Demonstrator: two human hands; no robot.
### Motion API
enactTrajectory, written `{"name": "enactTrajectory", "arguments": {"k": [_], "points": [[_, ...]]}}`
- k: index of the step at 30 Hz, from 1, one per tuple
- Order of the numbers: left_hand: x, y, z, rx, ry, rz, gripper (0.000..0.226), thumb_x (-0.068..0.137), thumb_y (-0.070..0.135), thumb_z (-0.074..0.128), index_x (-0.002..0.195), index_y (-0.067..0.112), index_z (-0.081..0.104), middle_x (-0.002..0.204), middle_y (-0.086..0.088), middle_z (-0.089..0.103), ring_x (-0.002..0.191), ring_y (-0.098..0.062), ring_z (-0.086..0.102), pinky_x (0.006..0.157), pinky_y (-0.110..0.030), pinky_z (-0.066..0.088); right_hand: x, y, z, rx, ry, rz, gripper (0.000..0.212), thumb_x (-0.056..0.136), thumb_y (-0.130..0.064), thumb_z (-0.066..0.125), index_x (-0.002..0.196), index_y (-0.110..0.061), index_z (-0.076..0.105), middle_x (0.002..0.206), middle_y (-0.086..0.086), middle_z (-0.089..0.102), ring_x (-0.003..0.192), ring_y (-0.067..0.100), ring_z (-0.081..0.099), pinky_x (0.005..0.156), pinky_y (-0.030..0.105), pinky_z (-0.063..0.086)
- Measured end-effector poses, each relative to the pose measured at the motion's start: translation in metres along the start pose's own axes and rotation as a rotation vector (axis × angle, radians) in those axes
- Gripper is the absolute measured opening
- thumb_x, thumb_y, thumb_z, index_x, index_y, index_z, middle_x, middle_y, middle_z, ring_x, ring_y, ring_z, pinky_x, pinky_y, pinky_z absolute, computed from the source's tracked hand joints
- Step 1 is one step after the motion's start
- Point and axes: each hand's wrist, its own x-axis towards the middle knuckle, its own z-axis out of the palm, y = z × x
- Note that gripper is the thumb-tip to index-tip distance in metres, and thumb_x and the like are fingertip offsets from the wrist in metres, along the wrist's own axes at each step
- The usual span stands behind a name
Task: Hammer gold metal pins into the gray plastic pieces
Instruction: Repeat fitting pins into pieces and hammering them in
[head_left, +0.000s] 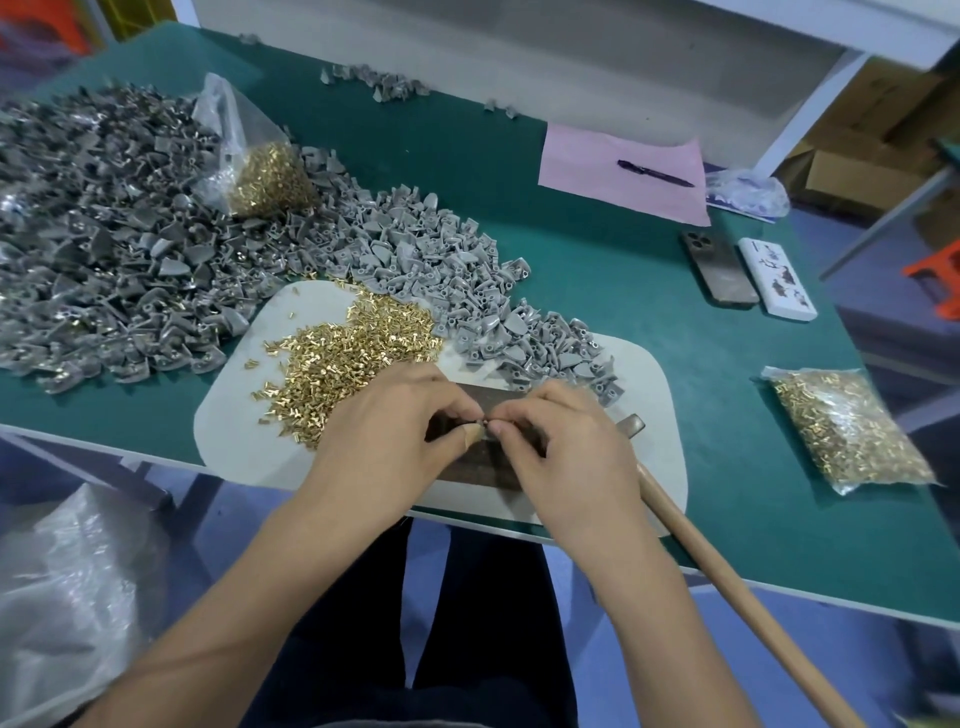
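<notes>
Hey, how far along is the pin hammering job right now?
Done: the darker pile at left seems already pinned. In hand: left hand and right hand pinch one small part over the metal block; hammer idle. Left: the lighter gray pile and loose gold pins.

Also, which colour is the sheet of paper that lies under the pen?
Pink. The sheet of paper lies on the green table; the head view shows it.

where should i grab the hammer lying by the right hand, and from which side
Grip the hammer on its bare wooden handle, part-way down the shaft, coming in from the right. The head end is tucked behind the right hand on the white mat, while the handle juts out past the table edge toward the person, free on all sides.
</notes>
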Motion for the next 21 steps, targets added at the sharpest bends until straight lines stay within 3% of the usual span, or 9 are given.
{"name": "enactTrajectory", "arguments": {"k": [8,21], "points": [[0.001,-0.004,0.003,-0.042,0.018,-0.042,0.009,0.082,0.04,0.079,0.09,0.039,0.075,0.086,0.021,0.061,0.089,-0.004,0.051,0.069,-0.03,0.046,0.01,-0.017,-0.01,-0.333,-0.066,-0.168,0.014,0.095,-0.027,0.065,0.091,-0.023,0.078,0.09,-0.003,0.064,0.092,0.024,0.06,0.076,0.04,0.051],[-0.002,-0.006,0.005,-0.037,0.051,-0.031,0.008,0.082,0.046,0.078,0.089,0.043,0.075,0.083,0.025,0.06,0.088,-0.003,0.05,0.064,-0.027,0.042,0.007,-0.018,-0.012,-0.275,-0.133,-0.026,0.017,0.099,-0.032,0.059,0.096,-0.028,0.076,0.096,-0.008,0.062,0.101,0.016,0.058,0.077,0.033,0.044]]}}
